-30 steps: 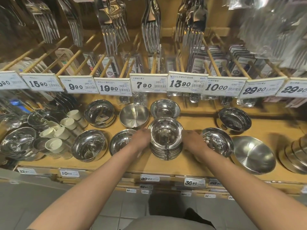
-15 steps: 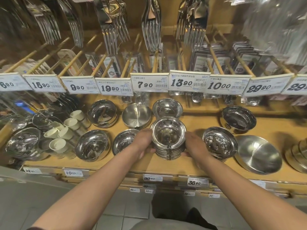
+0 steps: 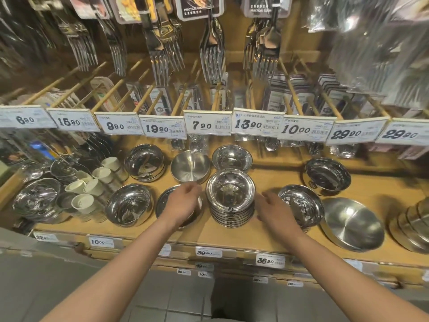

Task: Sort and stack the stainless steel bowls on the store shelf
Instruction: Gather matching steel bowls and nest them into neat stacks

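Head view, shelf: light wooden store shelf [image 3: 267, 238] with white price tags along its front edge.
Head view, task item: tall stack of small, shiny, round stainless steel bowls [image 3: 231, 198], nested upright, standing at the middle of the shelf near the front edge.
Head view, left hand [image 3: 183, 203]: just left of the stack, fingers loosely bent and relaxed, gripping nothing. It hovers above a shallow polished steel dish [image 3: 163, 201] that lies on the shelf beside the stack. A narrow gap separates the fingers from the stack.
Head view, right hand [image 3: 275, 211]: just right of the stack, fingers spread and relaxed, gripping nothing. Whether the fingertips touch the stack cannot be determined.
Head view, neighbouring stock: polished steel bowl [image 3: 301, 205] directly behind the right hand; wide brushed steel pan [image 3: 352, 225] further right; brushed steel bowl [image 3: 190, 166] and small polished bowl [image 3: 232, 158] behind the stack; cream-coloured cups [image 3: 92, 182] at left.
Head view, above shelf: packaged steel forks [image 3: 211, 47] hanging on wooden pegs.
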`<state>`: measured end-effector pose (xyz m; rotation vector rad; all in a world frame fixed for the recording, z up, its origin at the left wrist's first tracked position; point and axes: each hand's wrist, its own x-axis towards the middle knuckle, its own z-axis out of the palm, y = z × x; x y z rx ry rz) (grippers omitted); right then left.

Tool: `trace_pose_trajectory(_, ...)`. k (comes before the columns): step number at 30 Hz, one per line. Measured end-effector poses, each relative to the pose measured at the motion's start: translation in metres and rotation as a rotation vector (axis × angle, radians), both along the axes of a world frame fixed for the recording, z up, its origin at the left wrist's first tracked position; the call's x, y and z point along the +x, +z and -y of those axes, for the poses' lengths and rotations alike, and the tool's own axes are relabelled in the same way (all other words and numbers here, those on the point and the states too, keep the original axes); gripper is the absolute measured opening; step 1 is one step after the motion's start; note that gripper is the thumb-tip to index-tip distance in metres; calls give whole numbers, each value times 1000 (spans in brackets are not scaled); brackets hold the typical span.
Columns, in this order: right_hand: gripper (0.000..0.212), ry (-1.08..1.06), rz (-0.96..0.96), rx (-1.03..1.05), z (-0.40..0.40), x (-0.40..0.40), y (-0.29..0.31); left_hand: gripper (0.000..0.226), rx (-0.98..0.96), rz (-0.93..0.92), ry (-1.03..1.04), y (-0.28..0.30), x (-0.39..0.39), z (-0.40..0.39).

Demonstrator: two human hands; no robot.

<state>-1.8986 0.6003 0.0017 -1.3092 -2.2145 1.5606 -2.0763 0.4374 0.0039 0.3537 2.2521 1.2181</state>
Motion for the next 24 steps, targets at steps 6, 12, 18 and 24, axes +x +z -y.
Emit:
trace_pose_trajectory(6, 14, 102, -150, 158, 10, 32, 22, 18, 78, -79, 66, 16, 33, 59)
trace_pose_trajectory(12, 18, 213, -173, 120, 27, 55, 21, 13, 127, -70, 204, 18, 68, 105)
trace_pose_trajectory(18, 41, 295, -117, -16, 63, 57, 9, 15, 126, -14, 272, 6, 81, 139)
trace_pose_trajectory(24, 39, 342, -48, -52, 83, 29, -1, 22, 156, 57, 295, -5, 56, 166)
